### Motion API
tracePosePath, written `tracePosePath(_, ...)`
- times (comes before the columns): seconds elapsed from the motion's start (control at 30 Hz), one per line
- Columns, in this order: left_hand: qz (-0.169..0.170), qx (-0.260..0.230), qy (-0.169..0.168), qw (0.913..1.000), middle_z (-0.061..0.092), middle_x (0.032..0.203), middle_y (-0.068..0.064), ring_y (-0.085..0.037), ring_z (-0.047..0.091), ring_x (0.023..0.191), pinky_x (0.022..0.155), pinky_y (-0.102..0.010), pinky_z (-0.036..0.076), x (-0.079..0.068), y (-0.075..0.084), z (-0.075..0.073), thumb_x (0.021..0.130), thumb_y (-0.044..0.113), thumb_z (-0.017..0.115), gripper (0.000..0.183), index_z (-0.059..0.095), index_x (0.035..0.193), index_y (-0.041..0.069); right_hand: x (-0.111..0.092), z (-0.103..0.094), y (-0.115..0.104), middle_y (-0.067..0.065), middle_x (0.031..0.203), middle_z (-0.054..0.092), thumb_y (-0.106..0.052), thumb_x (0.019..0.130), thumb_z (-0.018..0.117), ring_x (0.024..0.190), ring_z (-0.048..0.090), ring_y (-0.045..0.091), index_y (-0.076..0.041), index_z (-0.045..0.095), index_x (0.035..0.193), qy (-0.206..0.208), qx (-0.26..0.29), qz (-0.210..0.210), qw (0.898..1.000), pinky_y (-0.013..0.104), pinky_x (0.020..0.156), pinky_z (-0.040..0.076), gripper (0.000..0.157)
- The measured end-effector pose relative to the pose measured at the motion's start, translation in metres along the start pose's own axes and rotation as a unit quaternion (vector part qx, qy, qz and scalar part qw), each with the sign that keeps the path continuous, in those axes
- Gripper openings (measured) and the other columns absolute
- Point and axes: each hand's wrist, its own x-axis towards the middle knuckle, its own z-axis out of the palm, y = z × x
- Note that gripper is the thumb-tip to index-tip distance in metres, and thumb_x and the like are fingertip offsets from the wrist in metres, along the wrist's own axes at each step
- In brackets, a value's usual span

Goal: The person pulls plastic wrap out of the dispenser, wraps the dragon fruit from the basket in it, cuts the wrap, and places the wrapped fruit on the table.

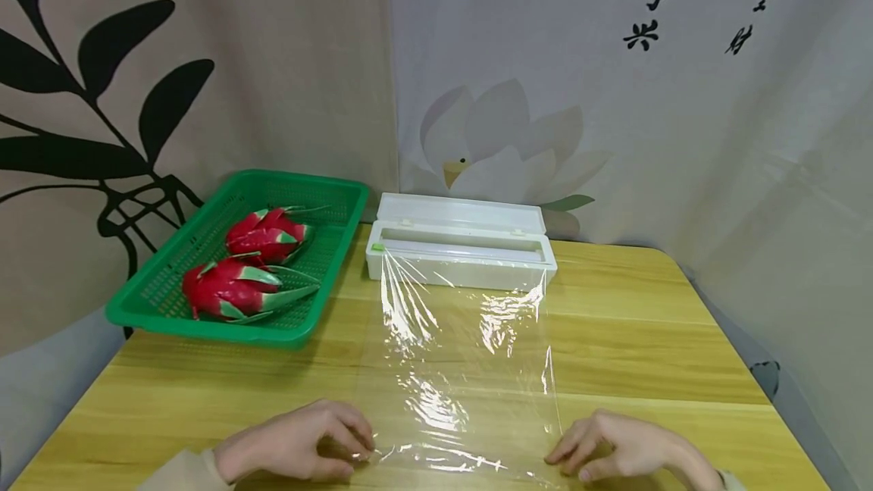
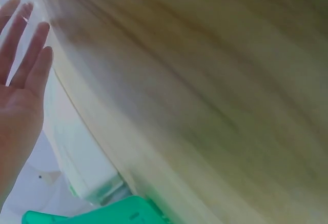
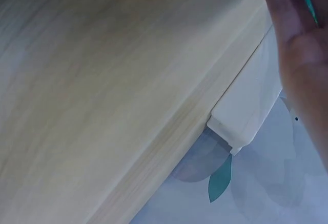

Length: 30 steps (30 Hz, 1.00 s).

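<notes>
A sheet of clear plastic wrap (image 1: pixel 436 400) stretches from a white wrap dispenser box (image 1: pixel 464 271) towards the near side of the table. At the sheet's near left corner, my left hand (image 1: pixel 307 438) touches the film with its fingertips, thumb apart. My right hand (image 1: pixel 621 445) rests its fingertips at the near right edge, its thumb also apart. In the left wrist view the fingers of the left hand (image 2: pixel 23 80) look nearly straight and spread. Only part of the right hand (image 3: pixel 302 55) shows in the right wrist view; its fingertips are cut off.
A green plastic basket (image 1: pixel 334 264) stands at the back left, holding two red dragon fruits (image 1: pixel 228 290) with green-tipped scales. The dispenser's lid (image 1: pixel 464 211) is raised. Behind the wooden table (image 1: pixel 648 324) hangs a printed curtain (image 1: pixel 293 59).
</notes>
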Motion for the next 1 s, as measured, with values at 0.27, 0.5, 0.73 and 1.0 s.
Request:
tracePosePath(0.27, -0.015, -0.009, 0.028, 0.9994, 0.071, 0.107, 0.004, -0.004, 0.065, 0.100, 0.084, -0.026, 0.055, 0.002, -0.001, 0.002, 0.099, 0.027, 0.048, 0.026, 0.070, 0.109, 0.015, -0.009, -0.004, 0.001, 0.009, 0.124, 0.065, -0.016, 0.095, 0.057, 0.124, 0.057, 0.019, -0.006, 0.066, 0.120, -0.020, 0.056, 0.005, 0.998, 0.025, 0.099, 0.047, 0.028)
tracePosePath(0.5, 0.049, 0.138, 0.071, 0.9866, 0.064, 0.102, 0.010, -0.002, 0.058, 0.093, 0.081, -0.016, 0.050, 0.007, 0.003, 0.009, 0.090, 0.023, 0.065, 0.008, 0.073, 0.089, 0.023, -0.007, -0.003, -0.003, 0.001, 0.113, 0.071, -0.008, 0.090, 0.061, 0.105, 0.065, 0.010, -0.012, 0.067, 0.116, 0.052, 0.009, -0.031, 0.998, 0.027, 0.086, 0.054, 0.027)
tracePosePath(0.73, 0.096, 0.221, 0.072, 0.9679, 0.060, 0.095, 0.014, 0.000, 0.053, 0.090, 0.080, -0.011, 0.045, 0.009, 0.006, 0.013, 0.082, 0.025, 0.073, 0.006, 0.072, 0.086, 0.028, -0.003, -0.001, -0.002, -0.002, 0.103, 0.071, -0.008, 0.089, 0.063, 0.095, 0.064, 0.005, -0.014, 0.067, 0.114, 0.077, -0.019, -0.046, 0.996, 0.023, 0.080, 0.054, 0.027)
tracePosePath(1.0, 0.082, 0.225, 0.051, 0.9696, 0.059, 0.091, 0.020, 0.001, 0.051, 0.091, 0.081, -0.017, 0.045, 0.008, 0.010, 0.011, 0.083, 0.033, 0.070, 0.002, 0.071, 0.085, 0.032, 0.009, 0.005, -0.009, -0.006, 0.104, 0.067, -0.015, 0.086, 0.069, 0.093, 0.060, 0.005, -0.017, 0.068, 0.110, 0.164, -0.160, 0.020, 0.973, 0.025, 0.077, 0.054, 0.025)
